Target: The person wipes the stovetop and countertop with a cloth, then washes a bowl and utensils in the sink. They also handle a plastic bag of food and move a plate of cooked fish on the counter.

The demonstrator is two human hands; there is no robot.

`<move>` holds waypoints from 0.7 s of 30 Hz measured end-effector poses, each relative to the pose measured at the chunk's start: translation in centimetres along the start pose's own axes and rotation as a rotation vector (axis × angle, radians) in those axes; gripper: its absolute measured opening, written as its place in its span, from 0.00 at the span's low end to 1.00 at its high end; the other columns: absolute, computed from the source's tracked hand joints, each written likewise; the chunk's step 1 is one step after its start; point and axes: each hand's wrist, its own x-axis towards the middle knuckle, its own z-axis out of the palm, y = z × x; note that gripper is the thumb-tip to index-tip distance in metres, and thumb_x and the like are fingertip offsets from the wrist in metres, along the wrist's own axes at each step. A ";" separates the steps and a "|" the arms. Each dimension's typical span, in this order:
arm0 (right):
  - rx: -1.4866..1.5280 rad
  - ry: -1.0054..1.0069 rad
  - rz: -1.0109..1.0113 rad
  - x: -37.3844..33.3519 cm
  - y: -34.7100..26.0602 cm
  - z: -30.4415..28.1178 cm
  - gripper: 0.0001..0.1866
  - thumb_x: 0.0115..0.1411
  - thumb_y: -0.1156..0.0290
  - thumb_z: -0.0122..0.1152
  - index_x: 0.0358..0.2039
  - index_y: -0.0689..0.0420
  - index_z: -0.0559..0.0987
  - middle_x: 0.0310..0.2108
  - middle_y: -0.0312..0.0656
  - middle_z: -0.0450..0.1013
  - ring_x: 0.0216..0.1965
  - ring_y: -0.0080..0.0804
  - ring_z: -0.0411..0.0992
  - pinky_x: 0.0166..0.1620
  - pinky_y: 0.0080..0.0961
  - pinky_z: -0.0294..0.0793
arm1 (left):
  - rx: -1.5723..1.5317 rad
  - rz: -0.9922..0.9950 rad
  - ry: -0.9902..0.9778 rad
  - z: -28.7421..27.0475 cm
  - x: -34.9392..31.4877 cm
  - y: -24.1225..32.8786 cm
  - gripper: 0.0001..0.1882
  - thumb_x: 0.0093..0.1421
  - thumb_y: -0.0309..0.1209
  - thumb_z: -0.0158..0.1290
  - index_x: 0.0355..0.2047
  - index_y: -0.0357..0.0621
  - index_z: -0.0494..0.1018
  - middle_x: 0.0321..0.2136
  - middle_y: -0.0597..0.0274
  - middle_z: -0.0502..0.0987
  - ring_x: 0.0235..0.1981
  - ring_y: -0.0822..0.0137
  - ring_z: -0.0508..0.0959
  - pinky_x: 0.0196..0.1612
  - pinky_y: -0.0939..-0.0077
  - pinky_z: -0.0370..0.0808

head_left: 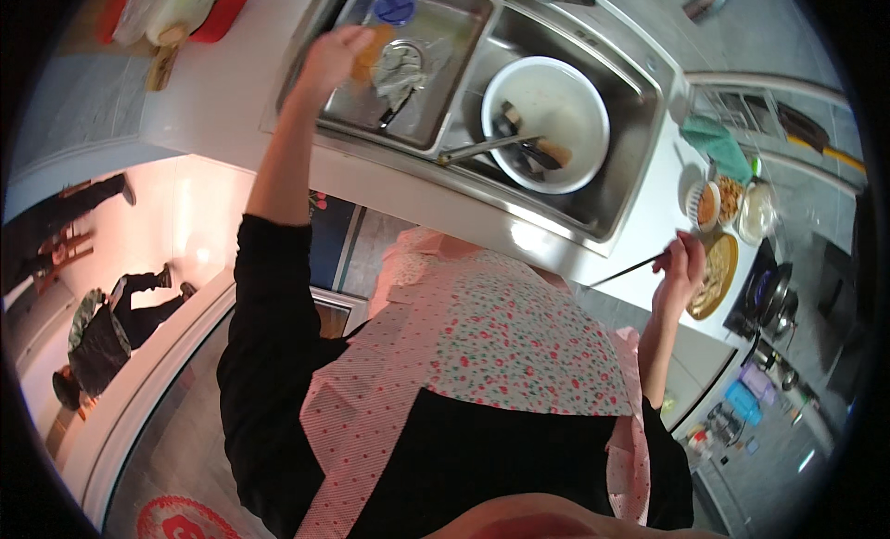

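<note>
L hand (331, 59) grip's pinched shut on blurred orange sheet-like item (373, 53) over steel sink's L basin (454, 48), R hand (681, 270) grip's closed round thin dark stick (623, 272) nr yellow-rimmed dish (733, 266), white table (663, 196).

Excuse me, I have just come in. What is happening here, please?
Someone in a flowered apron is standing at a double sink. The left hand is over the left basin, at a blurred orange item; its grip is unclear. The right hand holds a thin dark stick, beside a yellow dish of food. In the right basin, a white bowl contains several utensils.
</note>
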 end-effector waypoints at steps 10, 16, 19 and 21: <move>-1.127 -0.294 -0.300 9.6 13.4 -19.4 0.22 0.63 0.67 0.54 0.58 0.52 0.75 0.36 0.51 0.77 0.36 0.52 0.78 0.41 0.44 0.78 | -0.161 0.003 -0.486 31.0 -10.5 19.0 0.33 0.62 0.48 0.60 0.59 0.38 0.70 0.51 0.52 0.77 0.52 0.62 0.77 0.56 0.68 0.73; -1.146 -0.161 -0.279 16.9 19.3 -34.5 0.27 0.62 0.64 0.56 0.63 0.51 0.69 0.44 0.50 0.74 0.35 0.51 0.78 0.38 0.44 0.80 | 0.183 -0.031 -0.519 52.9 -12.9 27.6 0.32 0.59 0.41 0.63 0.64 0.55 0.68 0.61 0.46 0.66 0.59 0.54 0.72 0.60 0.65 0.70; -0.923 -0.118 -0.426 19.1 26.8 -41.7 0.27 0.60 0.66 0.61 0.60 0.56 0.71 0.44 0.52 0.72 0.32 0.51 0.78 0.34 0.43 0.80 | 0.790 0.308 -0.632 66.6 -16.0 26.7 0.29 0.61 0.37 0.59 0.63 0.68 0.68 0.67 0.47 0.59 0.61 0.49 0.70 0.61 0.61 0.69; -0.740 -0.190 -0.466 19.7 32.9 -48.4 0.24 0.59 0.69 0.63 0.56 0.58 0.74 0.42 0.51 0.73 0.32 0.51 0.78 0.34 0.42 0.79 | 0.814 0.249 -0.690 77.4 -19.3 27.4 0.24 0.61 0.36 0.54 0.59 0.57 0.73 0.62 0.49 0.69 0.58 0.50 0.74 0.59 0.59 0.71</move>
